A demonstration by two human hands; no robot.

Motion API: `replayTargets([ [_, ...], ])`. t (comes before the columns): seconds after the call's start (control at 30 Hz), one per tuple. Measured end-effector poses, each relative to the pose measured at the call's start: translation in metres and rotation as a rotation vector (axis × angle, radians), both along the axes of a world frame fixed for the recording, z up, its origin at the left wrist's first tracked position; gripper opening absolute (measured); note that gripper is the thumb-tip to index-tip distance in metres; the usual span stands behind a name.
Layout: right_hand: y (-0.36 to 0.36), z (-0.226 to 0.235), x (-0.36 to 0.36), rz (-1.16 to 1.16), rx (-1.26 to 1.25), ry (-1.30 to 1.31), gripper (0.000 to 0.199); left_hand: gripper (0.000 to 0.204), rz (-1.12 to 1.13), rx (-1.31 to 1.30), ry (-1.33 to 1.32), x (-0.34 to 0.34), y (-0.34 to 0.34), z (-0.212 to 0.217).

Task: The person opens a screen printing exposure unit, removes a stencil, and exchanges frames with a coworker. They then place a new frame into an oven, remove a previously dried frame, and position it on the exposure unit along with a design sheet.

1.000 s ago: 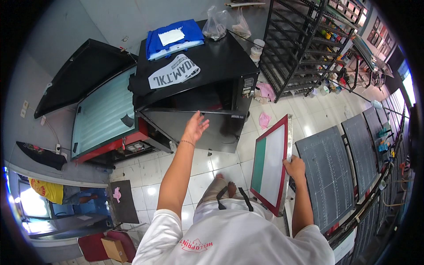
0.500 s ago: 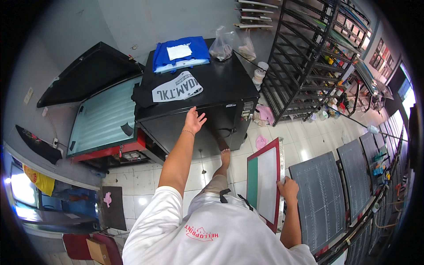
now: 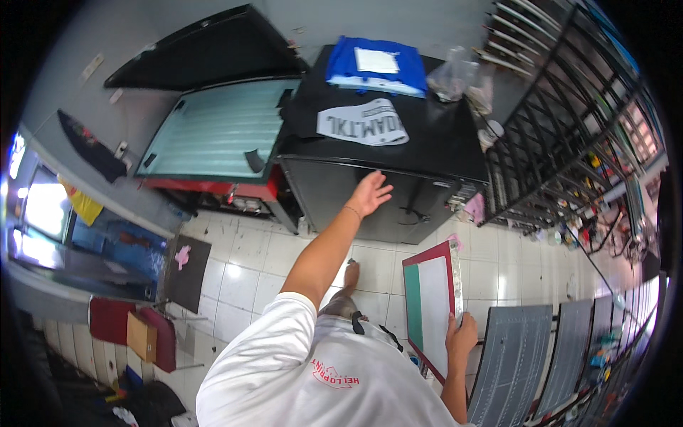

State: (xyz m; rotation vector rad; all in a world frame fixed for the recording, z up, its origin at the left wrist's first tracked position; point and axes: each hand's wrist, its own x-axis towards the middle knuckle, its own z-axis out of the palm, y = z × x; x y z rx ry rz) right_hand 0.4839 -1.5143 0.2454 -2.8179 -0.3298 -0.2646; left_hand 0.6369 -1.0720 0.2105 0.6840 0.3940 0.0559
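My left hand (image 3: 370, 194) reaches forward with its fingers spread and nothing in it, just before the front of a black cabinet (image 3: 320, 196). My right hand (image 3: 462, 338) grips the right edge of a screen printing frame (image 3: 435, 292), held upright at my right side. That screen has a dark red border, a pale mesh and a green strip along its left. On the cabinet top lie a white sheet with dark lettering (image 3: 366, 127), a blue cloth bag (image 3: 410, 65) with white paper on it, and a clear plastic bag (image 3: 449, 80).
Left of the cabinet stands a glass-topped table (image 3: 213, 128) with its black lid (image 3: 199, 57) raised. A black metal rack (image 3: 555, 135) rises at right. Grey flat boards (image 3: 516, 356) line the lower right. A cardboard box (image 3: 141, 338) sits by dark red chairs at lower left.
My view has turned left, so the cabinet and table now appear farther right. The left hand stays stretched toward the cabinet front. My right hand keeps hold of the screen printing frame.
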Motion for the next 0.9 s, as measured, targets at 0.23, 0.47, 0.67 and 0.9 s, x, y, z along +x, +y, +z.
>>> replayTargets([
  [0.23,0.100,0.069,-0.018,0.407,0.061,0.035,0.029,0.046,0.125,-0.020,-0.084,-0.138,0.086,-0.017],
  [0.47,0.287,0.135,-0.050,0.733,0.256,0.090,0.029,0.042,0.686,0.235,0.454,-0.472,0.259,-0.092],
  [0.67,0.471,0.185,-0.088,0.816,0.470,0.177,0.033,0.046,0.730,0.270,0.765,-0.669,0.345,-0.136],
  [0.9,0.610,0.192,-0.069,0.657,0.930,0.474,0.034,0.073,0.621,0.574,0.775,-0.718,0.481,-0.089],
])
